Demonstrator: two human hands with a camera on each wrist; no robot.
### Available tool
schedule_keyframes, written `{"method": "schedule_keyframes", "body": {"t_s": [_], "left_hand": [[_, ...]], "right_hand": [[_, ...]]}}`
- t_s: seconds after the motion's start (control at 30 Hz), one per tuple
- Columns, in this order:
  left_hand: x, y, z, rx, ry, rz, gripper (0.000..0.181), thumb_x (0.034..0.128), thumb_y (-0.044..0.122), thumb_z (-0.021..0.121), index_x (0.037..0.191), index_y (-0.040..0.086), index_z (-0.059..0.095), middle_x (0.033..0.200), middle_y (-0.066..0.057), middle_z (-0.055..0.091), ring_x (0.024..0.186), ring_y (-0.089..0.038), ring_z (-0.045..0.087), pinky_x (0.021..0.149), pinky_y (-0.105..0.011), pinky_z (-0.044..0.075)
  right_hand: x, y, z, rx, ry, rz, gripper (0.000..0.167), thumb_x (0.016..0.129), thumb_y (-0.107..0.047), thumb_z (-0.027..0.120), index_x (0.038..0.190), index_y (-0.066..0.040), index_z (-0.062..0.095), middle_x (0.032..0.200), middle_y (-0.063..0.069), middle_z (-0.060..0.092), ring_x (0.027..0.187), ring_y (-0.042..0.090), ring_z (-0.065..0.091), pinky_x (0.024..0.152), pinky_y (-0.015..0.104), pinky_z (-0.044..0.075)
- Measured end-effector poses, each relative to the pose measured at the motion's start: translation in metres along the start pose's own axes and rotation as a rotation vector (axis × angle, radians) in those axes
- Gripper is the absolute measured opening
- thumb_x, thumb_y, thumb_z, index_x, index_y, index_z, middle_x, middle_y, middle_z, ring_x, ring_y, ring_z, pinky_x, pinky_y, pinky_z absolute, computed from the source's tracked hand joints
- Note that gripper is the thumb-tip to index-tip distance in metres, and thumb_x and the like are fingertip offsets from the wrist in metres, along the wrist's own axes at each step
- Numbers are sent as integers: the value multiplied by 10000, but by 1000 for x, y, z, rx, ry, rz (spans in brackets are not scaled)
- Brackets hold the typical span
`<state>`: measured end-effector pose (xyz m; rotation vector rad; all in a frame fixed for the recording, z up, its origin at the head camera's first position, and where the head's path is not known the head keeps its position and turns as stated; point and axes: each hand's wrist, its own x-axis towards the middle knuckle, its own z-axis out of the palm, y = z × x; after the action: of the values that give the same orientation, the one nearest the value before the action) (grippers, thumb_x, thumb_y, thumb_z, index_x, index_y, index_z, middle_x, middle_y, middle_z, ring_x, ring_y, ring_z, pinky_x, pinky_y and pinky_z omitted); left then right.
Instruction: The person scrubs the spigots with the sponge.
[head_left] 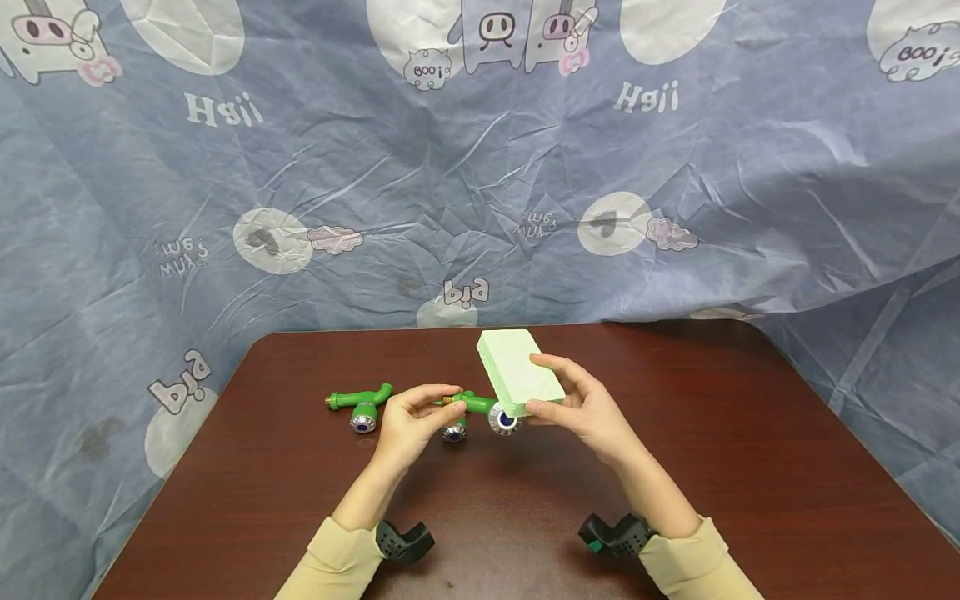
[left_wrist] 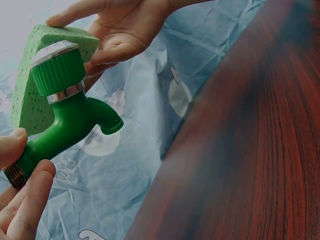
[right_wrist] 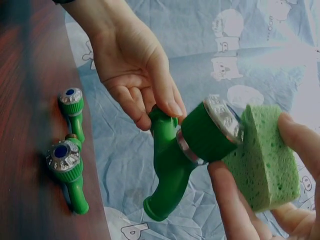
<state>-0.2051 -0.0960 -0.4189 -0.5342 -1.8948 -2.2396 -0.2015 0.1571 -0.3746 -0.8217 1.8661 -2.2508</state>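
Observation:
My left hand point(head_left: 405, 429) pinches a green tap point(left_wrist: 65, 125) by its brass-threaded inlet end, between thumb and fingers. The tap is held in the air, its ribbed green knob with a silver cap towards my right hand point(head_left: 596, 412). That hand grips a pale green sponge point(head_left: 521, 371) by its sides. In the right wrist view the sponge point(right_wrist: 265, 155) is right beside the tap's knob point(right_wrist: 212, 130); whether they touch, I cannot tell. One fingertip point(right_wrist: 220, 172) of the right hand is close under the knob.
Two more green taps lie on the dark red-brown table: one point(head_left: 363, 404) left of my left hand, another point(head_left: 453, 432) partly hidden behind the hand and held tap. A blue patterned cloth point(head_left: 450, 192) hangs behind the table's far edge.

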Motion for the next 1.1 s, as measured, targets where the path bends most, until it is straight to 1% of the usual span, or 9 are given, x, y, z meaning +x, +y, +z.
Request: {"method": "schedule_keyframes", "body": {"t_s": [0.07, 0.17, 0.23, 0.4, 0.5, 0.77, 0.83, 1.0, 1.1], "left_hand": [[0, -1, 0, -28, -3, 3, 310, 781, -45, 723, 1049, -164, 620, 910, -151, 692, 736, -167, 690, 685, -344, 572], [0, -1, 1, -40, 12, -16, 321, 775, -35, 735, 1056, -148, 628, 922, -91, 698, 751, -175, 692, 691, -348, 572], [0, 0, 2, -30, 24, -51, 339, 763, -22, 750, 1068, -119, 641, 976, -97, 690, 774, -182, 691, 698, -330, 570], [-1, 1, 6, 1, 44, -182, 387, 725, -77, 750, 1098, -84, 648, 1048, -134, 670, 771, -159, 685, 683, -263, 550], [-2, 0, 9, 7, 40, -219, 393, 719, -95, 741, 1098, -101, 638, 1030, -137, 671, 737, -137, 680, 656, -245, 541], [-3, -3, 10, 12, 32, -203, 360, 732, -80, 744, 1071, -121, 632, 1083, -263, 627, 721, -155, 684, 666, -301, 569], [-3, -3, 10, 28, 32, -191, 344, 735, -76, 747, 1056, -124, 636, 1057, -265, 636, 722, -153, 681, 661, -294, 568], [-2, -3, 10, 92, 48, -157, 323, 717, -75, 768, 1018, -119, 659, 948, -179, 687, 731, -134, 669, 664, -268, 562], [-2, 0, 10, 97, 39, -160, 312, 716, -90, 762, 1012, -115, 666, 981, -206, 678, 732, -121, 669, 653, -253, 557]], "right_hand": [[0, 0, 1, 4, 9, -1, 611, 813, 76, 672, 1353, 47, 388, 1206, 97, 473, 814, 187, 653, 742, 435, 555], [0, -2, 2, -3, 41, 10, 616, 808, 95, 664, 1355, 49, 384, 1204, 97, 480, 807, 178, 654, 751, 441, 552], [0, -3, 3, -11, 63, 26, 627, 807, 94, 664, 1360, 63, 369, 1222, 103, 471, 803, 167, 650, 761, 441, 548], [-1, -5, 6, -6, 90, 56, 656, 806, 68, 681, 1365, 89, 338, 1253, 109, 445, 814, 150, 641, 763, 402, 554], [-1, -4, 8, -7, 84, 56, 662, 803, 60, 689, 1362, 91, 337, 1221, 95, 465, 825, 142, 638, 749, 351, 560], [-1, -4, 7, -34, 93, 14, 630, 793, 93, 678, 1343, 83, 373, 1162, 68, 519, 880, 128, 619, 747, 238, 538], [-1, -5, 6, -40, 94, 5, 623, 792, 106, 672, 1341, 82, 378, 1166, 68, 521, 887, 131, 621, 749, 233, 535], [-1, -6, 6, -40, 89, -17, 621, 793, 95, 677, 1345, 56, 396, 1171, 72, 522, 887, 134, 629, 741, 233, 537], [-1, -3, 5, -33, 77, -31, 628, 792, 29, 712, 1347, 16, 418, 1172, 62, 525, 892, 133, 629, 740, 235, 538]]}}
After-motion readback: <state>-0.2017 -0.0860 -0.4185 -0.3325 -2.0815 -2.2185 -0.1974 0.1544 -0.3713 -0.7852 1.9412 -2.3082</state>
